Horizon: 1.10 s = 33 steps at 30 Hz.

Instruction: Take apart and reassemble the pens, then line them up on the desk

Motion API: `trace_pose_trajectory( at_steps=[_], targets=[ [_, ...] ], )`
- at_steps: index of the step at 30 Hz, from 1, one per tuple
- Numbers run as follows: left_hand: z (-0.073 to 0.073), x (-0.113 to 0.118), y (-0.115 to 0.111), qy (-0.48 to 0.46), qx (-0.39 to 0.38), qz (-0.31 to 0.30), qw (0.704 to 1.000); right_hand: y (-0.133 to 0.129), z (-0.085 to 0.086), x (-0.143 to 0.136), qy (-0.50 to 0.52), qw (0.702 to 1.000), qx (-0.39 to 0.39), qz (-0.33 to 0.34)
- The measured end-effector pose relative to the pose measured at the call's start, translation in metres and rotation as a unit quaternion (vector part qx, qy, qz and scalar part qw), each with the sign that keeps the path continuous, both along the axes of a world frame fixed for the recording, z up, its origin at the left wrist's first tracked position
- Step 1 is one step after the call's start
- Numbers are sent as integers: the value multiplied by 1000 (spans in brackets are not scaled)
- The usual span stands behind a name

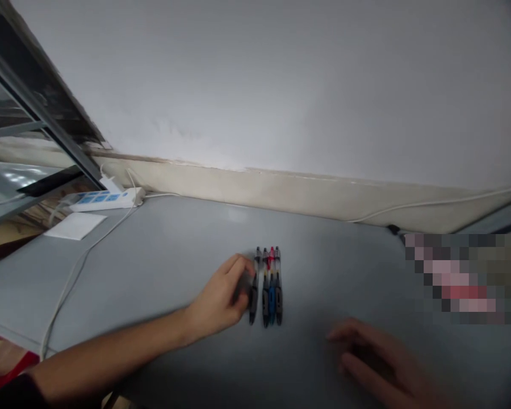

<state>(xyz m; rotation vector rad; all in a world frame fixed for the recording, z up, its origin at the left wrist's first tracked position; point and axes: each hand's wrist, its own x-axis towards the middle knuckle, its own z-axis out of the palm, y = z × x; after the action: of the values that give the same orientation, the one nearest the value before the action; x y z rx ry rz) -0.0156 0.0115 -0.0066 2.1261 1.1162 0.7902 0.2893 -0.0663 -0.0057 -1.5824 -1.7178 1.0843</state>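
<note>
On the grey table (162, 267), your left hand (223, 298) curls narrow against the leftmost of four pens (267, 287), aligning the row just beside its fingertips. Your right hand (375, 358) rests flat, open, apart. Next calls for a gentle nudge.

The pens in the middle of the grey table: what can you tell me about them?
The pens are four slim click pens that look plastic, lying flat side by side in a tidy row on the grey table, all pointing the same way, away from the wearer. Most have dark barrels; one has a red upper part and a blue grip. The left hand touches the leftmost pen with its fingertips. The right hand lies apart from them, blurred, nearer the camera.
</note>
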Motion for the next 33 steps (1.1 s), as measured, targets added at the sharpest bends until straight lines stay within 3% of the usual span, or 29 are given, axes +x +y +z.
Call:
trace_pose_trajectory(
  at_steps=[3,6,14,21,33],
  targets=[
    [1,-1,6,47,33,-30,998,9,3,8,-7,999,-9,39],
    [-1,1,8,70,50,-58,995,15,4,11,-15,998,31,43],
    [-8,7,6,80,91,-106,987,22,5,3,-150,958,219,111],
    [-5,13,0,88,135,-160,974,23,2,2,-164,951,227,133],
    [-1,13,-6,164,104,-232,953,24,-4,2,-185,944,231,147]
  ],
)
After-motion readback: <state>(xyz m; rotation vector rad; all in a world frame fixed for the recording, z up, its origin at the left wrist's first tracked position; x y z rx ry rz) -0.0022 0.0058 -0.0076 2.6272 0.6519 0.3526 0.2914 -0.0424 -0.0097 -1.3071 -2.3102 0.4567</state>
